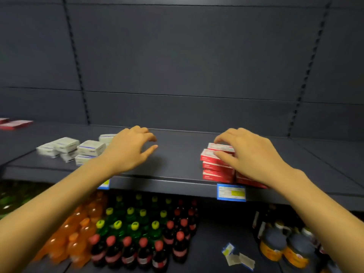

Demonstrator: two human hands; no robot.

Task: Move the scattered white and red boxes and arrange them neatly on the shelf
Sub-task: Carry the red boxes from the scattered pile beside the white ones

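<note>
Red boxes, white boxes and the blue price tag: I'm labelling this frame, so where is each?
Red boxes [213, 167]: head view, front face of the stack.
White boxes [91, 147]: head view, top of one box in the pile.
Blue price tag [231, 192]: head view, centre of the tag.

Left hand [130, 149] loosely curled, right hand [251, 156] fingers [226, 135] clasping
</note>
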